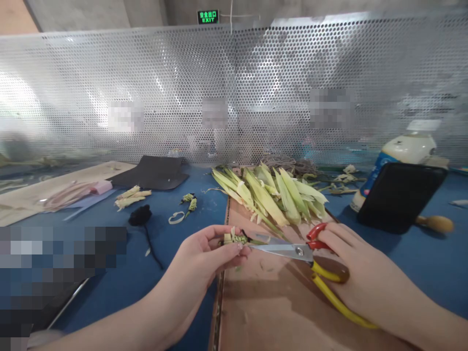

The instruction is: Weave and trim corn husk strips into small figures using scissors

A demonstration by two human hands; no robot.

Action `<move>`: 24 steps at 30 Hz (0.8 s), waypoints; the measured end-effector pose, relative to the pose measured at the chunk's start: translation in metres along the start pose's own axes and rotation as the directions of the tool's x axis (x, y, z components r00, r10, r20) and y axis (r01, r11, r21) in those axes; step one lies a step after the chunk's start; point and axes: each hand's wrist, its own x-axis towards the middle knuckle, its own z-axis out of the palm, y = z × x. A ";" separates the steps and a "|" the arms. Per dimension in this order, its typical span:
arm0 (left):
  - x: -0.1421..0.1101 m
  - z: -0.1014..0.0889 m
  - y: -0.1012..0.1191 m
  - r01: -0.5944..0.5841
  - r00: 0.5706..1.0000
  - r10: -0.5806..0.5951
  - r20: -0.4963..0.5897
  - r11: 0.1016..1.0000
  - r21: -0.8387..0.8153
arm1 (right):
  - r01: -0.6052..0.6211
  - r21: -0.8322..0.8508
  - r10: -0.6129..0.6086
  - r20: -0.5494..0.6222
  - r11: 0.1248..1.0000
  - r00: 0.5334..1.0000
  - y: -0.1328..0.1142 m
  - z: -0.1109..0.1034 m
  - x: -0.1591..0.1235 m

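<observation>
My left hand (204, 256) pinches a small woven piece of corn husk (236, 239) between thumb and fingers, over the left edge of a brown board (263, 302). My right hand (351, 263) grips scissors (292, 251) with yellow and red handles. The steel blades point left and their tips touch the woven husk piece. Behind both hands a pile of green corn husks (270, 192) lies on the far end of the board.
The blue table (146, 282) carries husk scraps (131, 197), a small husk knot (190, 202), a black cord tuft (141, 214) and a black sheet (153, 173). A black phone (398, 195) leans against a white bottle (402, 151) at right. A perforated metal screen (234, 92) closes off the back.
</observation>
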 end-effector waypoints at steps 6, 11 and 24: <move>0.001 0.001 0.001 -0.005 1.000 0.005 -0.025 1.000 -0.001 | 0.006 0.005 -0.006 0.000 1.000 1.000 0.000 0.003 0.001; 0.000 0.002 0.003 -0.005 0.999 0.005 -0.039 1.000 -0.011 | 0.035 -0.018 -0.035 0.000 0.999 0.999 0.002 0.003 0.000; -0.001 0.002 0.002 -0.013 0.999 0.013 -0.045 1.000 0.013 | 0.019 -0.028 -0.019 -0.009 0.999 1.000 0.003 0.004 0.000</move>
